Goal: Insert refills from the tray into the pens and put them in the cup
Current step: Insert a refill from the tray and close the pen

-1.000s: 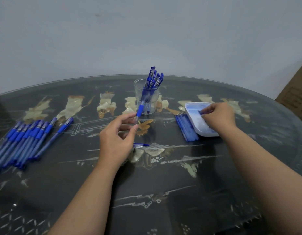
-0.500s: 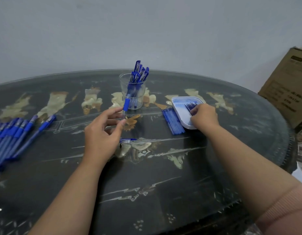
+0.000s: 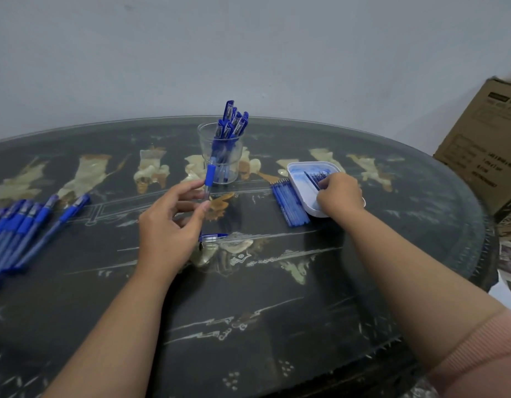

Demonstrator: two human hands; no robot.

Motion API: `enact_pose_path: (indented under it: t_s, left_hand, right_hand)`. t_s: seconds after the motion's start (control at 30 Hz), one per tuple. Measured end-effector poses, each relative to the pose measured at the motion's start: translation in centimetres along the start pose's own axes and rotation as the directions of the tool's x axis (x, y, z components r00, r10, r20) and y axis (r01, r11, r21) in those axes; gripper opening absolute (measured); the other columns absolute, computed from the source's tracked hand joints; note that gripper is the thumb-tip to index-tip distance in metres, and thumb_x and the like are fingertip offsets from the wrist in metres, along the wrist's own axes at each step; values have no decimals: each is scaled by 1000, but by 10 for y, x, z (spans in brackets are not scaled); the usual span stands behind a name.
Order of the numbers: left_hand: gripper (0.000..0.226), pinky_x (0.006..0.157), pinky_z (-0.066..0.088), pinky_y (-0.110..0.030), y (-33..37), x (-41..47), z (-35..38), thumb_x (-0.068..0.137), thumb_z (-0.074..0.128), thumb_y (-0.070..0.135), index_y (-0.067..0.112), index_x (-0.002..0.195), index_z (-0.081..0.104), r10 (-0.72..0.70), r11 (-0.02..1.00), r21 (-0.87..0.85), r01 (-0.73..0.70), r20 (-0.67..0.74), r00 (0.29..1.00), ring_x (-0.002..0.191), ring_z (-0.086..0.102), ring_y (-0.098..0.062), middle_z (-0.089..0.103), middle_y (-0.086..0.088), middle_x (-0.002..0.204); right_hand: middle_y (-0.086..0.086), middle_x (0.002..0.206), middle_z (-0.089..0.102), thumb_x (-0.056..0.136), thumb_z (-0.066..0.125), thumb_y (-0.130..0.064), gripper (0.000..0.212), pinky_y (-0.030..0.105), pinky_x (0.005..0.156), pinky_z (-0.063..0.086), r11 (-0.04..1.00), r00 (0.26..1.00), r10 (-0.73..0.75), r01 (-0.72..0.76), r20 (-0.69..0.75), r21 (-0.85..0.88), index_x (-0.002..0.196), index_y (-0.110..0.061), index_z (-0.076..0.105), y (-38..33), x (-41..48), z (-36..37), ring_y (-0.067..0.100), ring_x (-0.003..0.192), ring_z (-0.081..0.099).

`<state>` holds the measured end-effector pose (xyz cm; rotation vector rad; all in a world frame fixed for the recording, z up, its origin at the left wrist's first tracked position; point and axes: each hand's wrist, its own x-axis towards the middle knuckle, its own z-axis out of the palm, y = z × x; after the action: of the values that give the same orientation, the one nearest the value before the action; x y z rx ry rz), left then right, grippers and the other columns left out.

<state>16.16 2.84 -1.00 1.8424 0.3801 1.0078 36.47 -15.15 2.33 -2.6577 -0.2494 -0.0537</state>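
My left hand (image 3: 168, 225) pinches a pen barrel with a blue grip (image 3: 209, 176), held upright just in front of the clear cup (image 3: 221, 156), which holds several capped blue pens. A pen cap (image 3: 214, 237) lies on the table beside that hand. My right hand (image 3: 339, 193) rests in the white tray (image 3: 299, 179), fingers closed on the dark blue refills (image 3: 316, 177) at its far end. A row of blue pens (image 3: 21, 228) lies at the far left.
A bundle of blue refills (image 3: 290, 203) lies on the table against the tray's left side. The dark round table (image 3: 248, 305) has a glass top with pale inlaid figures. A cardboard box (image 3: 484, 145) stands off the table's right edge.
The view has drifted slightly. My right hand has shifted a little over the refills in the tray. My left hand keeps the pen barrel upright in the same place.
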Motion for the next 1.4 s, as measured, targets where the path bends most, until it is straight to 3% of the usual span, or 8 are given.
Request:
enact_pose_path:
  t_s: [0.1,0.23,0.4,0.6,0.73,0.87,1.13,1.4]
  left_hand:
    - [38,72,53,-12,-1,0,1,85,72,3,23,117,66,5,1000,2,-5,-6,1000,83,68,-9,71,6,99]
    - [38,74,55,-16,-2,1,1,85,72,3,21,119,66,10,1000,6,-9,-12,1000,84,68,-10,72,6,99]
    - [40,75,57,-20,-2,0,0,85,72,4,28,117,65,24,1000,16,-24,-14,1000,85,69,-10,71,8,99]
    - [40,71,56,-19,0,-1,-1,86,70,2,30,115,65,35,999,0,-35,-22,999,82,67,-10,71,6,98]
    - [46,72,55,-18,1,-2,-2,87,69,1,40,111,62,40,999,-1,-40,-16,999,83,67,-11,71,5,99]
    - [50,75,56,-22,-1,-2,-3,87,69,2,46,111,61,54,998,13,-54,1,999,85,68,-11,72,7,100]
    - [47,72,52,-15,-1,-2,-4,87,68,1,41,112,62,60,998,21,-60,3,998,83,67,-7,72,9,99]
    - [46,74,51,-12,-1,-2,-5,86,69,0,36,115,64,79,996,46,-80,19,997,85,66,-4,71,11,99]
  right_hand:
    - [12,121,66,95,45,-6,36,28,83,42,990,995,-96,93,19,106,124,-11,66,-12,-8,-5,28,106,59]
    - [5,101,69,98,46,-8,30,26,65,42,883,974,-218,171,59,437,115,-17,69,-42,-29,-6,15,72,54]
    - [3,94,62,99,50,-3,22,36,76,60,476,940,-276,-50,202,878,115,-8,65,-83,-66,-18,11,74,55]
    - [13,103,59,98,50,1,18,47,77,60,99,919,-336,-183,206,978,112,-4,60,-111,-80,-26,20,84,53]
    - [9,95,62,100,48,-1,17,49,79,59,45,932,-314,-177,182,983,112,-6,59,-120,-74,-31,18,77,57]
    - [10,96,63,100,49,-3,16,51,79,59,117,911,-357,-176,207,977,110,-10,59,-123,-70,-29,20,80,61]
    - [12,101,64,99,51,-3,18,40,60,60,104,908,-352,-203,227,974,116,-6,57,-122,-72,-21,20,74,62]
    - [8,95,67,98,53,-4,19,45,70,61,91,915,-330,-213,231,973,117,-7,57,-120,-70,-19,18,73,66]
